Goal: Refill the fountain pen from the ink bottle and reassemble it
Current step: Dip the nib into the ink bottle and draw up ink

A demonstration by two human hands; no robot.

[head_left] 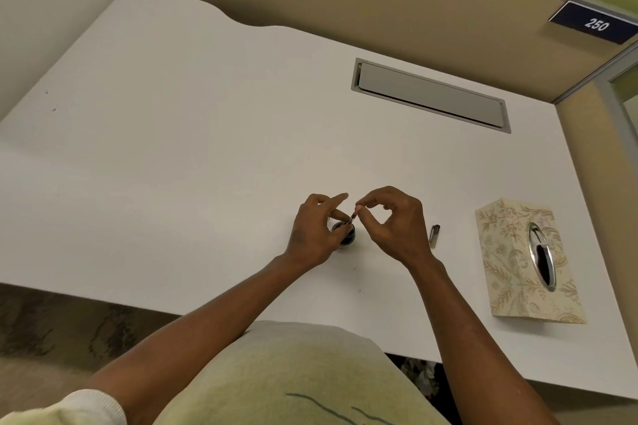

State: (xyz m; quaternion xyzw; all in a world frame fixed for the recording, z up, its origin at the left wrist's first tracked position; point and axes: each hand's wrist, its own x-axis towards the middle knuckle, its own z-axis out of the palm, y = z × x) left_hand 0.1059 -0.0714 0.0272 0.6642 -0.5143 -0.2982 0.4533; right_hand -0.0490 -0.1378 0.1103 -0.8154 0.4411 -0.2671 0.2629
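A small dark ink bottle (348, 239) stands on the white desk (207, 155), partly hidden by my left hand (316, 235), which wraps around its left side. A thin pen part with a reddish converter (353, 217) stands tilted in the bottle's mouth. My right hand (397, 224) pinches the top end of that part between thumb and forefinger. A silver pen piece (434, 235) lies on the desk just right of my right hand.
A floral tissue box (507, 252) with an oval metal opening sits at the right. A grey cable flap (431, 95) is set into the desk farther back. Beige partition walls close off the back and sides.
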